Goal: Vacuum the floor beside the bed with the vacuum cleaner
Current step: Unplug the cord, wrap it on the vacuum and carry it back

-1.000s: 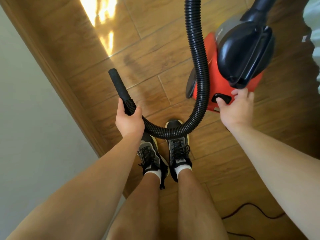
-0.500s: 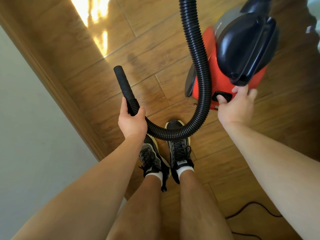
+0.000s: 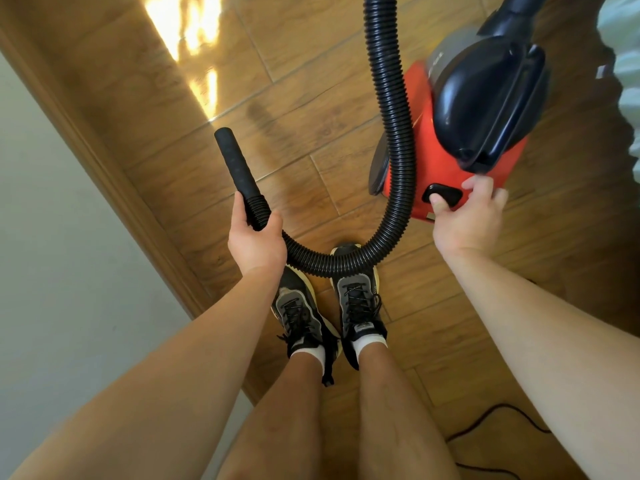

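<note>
Left hand: I grip the hose just behind its nozzle.
Right hand: fingers on the vacuum cleaner (red body), my thumb on its black switch.
Place: wooden floor, beyond my shoes.

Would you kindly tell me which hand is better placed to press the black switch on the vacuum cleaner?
The right hand: its thumb rests at the switch on the vacuum cleaner. The left hand grips the hose end, well away from it.
</note>
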Demonstrator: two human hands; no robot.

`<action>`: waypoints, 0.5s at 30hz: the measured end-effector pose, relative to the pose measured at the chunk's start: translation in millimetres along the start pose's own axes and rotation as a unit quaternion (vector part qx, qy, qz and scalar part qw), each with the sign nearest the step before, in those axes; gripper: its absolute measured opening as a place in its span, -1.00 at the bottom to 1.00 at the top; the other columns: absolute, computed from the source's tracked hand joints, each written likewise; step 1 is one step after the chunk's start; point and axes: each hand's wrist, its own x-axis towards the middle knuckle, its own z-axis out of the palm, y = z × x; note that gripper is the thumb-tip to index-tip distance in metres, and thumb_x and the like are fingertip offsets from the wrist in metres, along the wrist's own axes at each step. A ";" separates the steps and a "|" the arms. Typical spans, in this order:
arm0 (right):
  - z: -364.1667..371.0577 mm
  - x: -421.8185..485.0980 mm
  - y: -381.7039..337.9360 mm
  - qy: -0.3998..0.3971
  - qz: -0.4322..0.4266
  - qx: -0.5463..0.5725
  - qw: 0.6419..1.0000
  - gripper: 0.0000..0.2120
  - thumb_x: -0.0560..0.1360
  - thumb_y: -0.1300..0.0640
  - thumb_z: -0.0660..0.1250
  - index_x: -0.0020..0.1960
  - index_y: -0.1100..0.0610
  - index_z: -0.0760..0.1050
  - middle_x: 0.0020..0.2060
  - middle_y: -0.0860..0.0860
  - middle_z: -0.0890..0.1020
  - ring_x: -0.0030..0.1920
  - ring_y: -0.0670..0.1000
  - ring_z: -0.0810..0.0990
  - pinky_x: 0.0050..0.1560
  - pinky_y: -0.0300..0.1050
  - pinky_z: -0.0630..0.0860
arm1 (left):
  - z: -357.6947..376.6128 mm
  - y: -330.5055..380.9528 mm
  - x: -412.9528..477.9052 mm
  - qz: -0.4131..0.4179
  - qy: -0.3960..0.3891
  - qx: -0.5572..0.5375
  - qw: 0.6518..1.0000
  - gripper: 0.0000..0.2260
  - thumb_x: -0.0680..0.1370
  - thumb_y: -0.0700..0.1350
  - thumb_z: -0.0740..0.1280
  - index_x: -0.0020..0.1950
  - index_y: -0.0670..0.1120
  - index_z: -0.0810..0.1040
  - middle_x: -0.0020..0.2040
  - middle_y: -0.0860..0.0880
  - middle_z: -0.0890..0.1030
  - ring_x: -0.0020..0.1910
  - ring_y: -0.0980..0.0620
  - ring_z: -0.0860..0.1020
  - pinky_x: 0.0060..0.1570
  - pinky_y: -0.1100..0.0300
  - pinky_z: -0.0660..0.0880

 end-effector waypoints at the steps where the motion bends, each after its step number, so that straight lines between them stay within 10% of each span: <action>1: -0.1 -0.9 -1.5 -0.001 0.005 0.001 1.000 -0.55 0.52 0.00 0.48 0.29 0.13 0.41 0.29 0.15 0.43 0.15 0.23 0.55 -0.05 -0.09 0.37 | -1.1 -0.2 0.9 0.000 0.002 -0.002 1.000 -0.38 0.61 -0.15 0.40 0.61 0.16 0.27 0.23 0.19 0.57 0.04 0.23 0.59 -0.03 0.34 0.54; 15: -6.4 -33.4 -18.5 -0.032 -0.070 -0.025 0.997 -0.52 0.54 -0.01 0.43 0.39 0.08 0.38 0.26 0.12 0.47 0.11 0.19 0.57 -0.06 -0.04 0.45 | -16.0 0.0 0.9 0.004 0.011 -0.005 1.000 -0.34 0.61 -0.12 0.39 0.63 0.18 0.19 0.23 0.20 0.52 0.05 0.31 0.54 0.09 0.26 0.54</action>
